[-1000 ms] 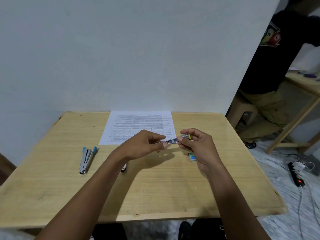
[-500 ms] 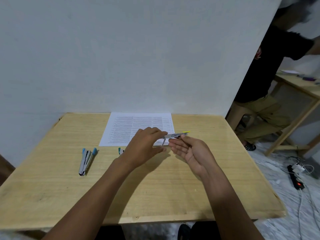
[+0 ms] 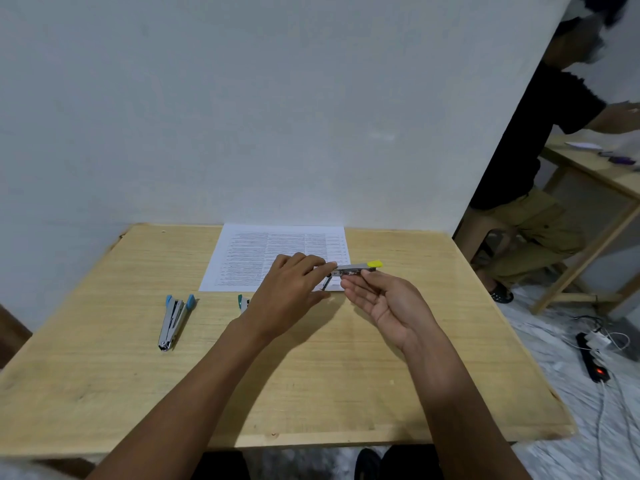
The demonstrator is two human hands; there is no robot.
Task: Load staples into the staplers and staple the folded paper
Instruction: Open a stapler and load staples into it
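Left hand (image 3: pixel 291 292) pinches the rear of the yellow-tipped stapler (image 3: pixel 356 267), held above the paper's (image 3: pixel 263 251) near right corner. Right hand (image 3: pixel 388 303) palm-up, fingers relaxed, tips touching its underside. Blue stapler (image 3: pixel 175 320) lies toward the tabletop's (image 3: pixel 138 375) left edge.

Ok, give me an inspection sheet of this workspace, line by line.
Surface: wooden table, light wood.
Job's things: printed paper flat at the back edge; yellow stapler in the hands; blue stapler lying left; green stapler mostly hidden behind the left forearm.
Clutter: nothing seen.
Hands: left hand pinches the yellow stapler's end; right hand palm up, fingers straight beneath it.
Cables: power strip with a red light and white cables on the floor, right.
Surroundings: white wall; another person at a second table, right.
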